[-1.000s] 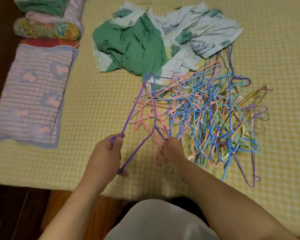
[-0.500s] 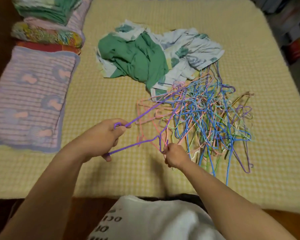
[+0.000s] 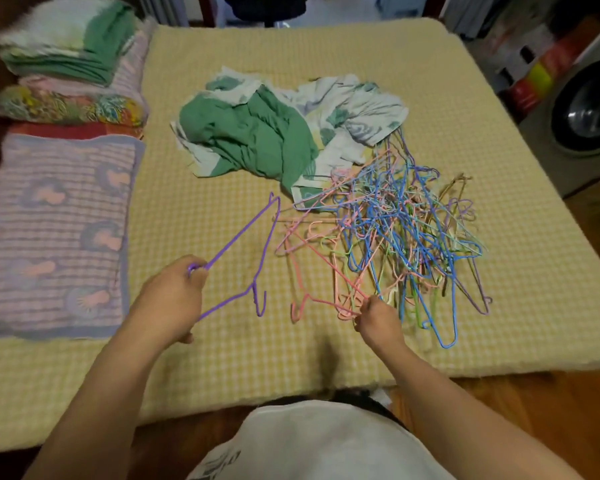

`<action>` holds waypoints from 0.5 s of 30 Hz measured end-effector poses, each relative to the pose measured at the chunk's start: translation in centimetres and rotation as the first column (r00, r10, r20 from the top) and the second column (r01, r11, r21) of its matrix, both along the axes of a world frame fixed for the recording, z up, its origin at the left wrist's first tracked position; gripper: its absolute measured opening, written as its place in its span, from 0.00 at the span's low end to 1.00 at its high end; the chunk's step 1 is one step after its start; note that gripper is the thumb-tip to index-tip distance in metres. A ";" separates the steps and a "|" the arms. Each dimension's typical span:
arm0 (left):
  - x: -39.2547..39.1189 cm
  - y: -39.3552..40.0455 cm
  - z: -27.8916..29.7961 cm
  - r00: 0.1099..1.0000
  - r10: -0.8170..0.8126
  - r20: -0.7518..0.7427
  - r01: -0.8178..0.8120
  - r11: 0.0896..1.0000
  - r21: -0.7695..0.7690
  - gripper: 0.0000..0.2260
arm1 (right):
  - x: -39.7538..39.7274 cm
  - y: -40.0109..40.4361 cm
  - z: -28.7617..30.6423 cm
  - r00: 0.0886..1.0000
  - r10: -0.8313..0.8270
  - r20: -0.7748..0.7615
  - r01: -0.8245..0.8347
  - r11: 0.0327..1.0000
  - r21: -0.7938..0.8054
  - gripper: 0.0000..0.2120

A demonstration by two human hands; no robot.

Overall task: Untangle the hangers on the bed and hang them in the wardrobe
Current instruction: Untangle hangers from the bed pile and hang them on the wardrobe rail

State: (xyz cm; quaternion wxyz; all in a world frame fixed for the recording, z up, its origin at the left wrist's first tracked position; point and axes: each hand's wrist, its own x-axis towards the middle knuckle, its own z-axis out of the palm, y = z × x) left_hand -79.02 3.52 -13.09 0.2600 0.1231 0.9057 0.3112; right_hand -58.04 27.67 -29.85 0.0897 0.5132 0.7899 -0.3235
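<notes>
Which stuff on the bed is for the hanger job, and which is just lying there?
For the job:
purple hanger, gripped by left hand
hanger pile
pink hanger, pinched by right hand

Just lying about:
crumpled green and white cloth
folded bedding stack
striped blanket

Purple hanger (image 3: 243, 261) now clear of the tangled pile (image 3: 392, 244). 1 s ago its far end was still threaded thru the pile, w/ the right hand (image 3: 378, 318) pinching near its hook. Left hand (image 3: 172, 299) has pulled it out to the left, hook hanging free above the bed (image 3: 222, 362). Right hand let go of it, now grips pink hangers (image 3: 317, 252) at the pile's near edge.
</notes>
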 end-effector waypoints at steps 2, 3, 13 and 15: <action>-1.3 -2.2 0.1 0.989 0.111 0.099 -0.122 0.986 0.109 0.09 | 1.8 0.9 -2.9 0.987 -0.123 -0.105 0.118 0.992 -0.054 0.15; -2.0 -3.0 -0.2 0.982 0.140 0.131 -0.157 0.978 0.135 0.10 | 3.0 1.2 -4.4 0.969 -0.188 -0.163 0.178 0.982 -0.069 0.17; -2.2 4.8 -2.4 0.470 0.040 0.882 -0.753 0.539 0.377 0.06 | 9.3 0.7 7.5 0.448 -0.735 -0.509 0.644 0.660 -0.388 0.13; -0.9 7.8 -2.2 0.376 -0.075 0.924 -0.750 0.560 0.351 0.14 | 11.3 1.0 9.7 0.416 -0.770 -0.483 0.610 0.631 -0.480 0.12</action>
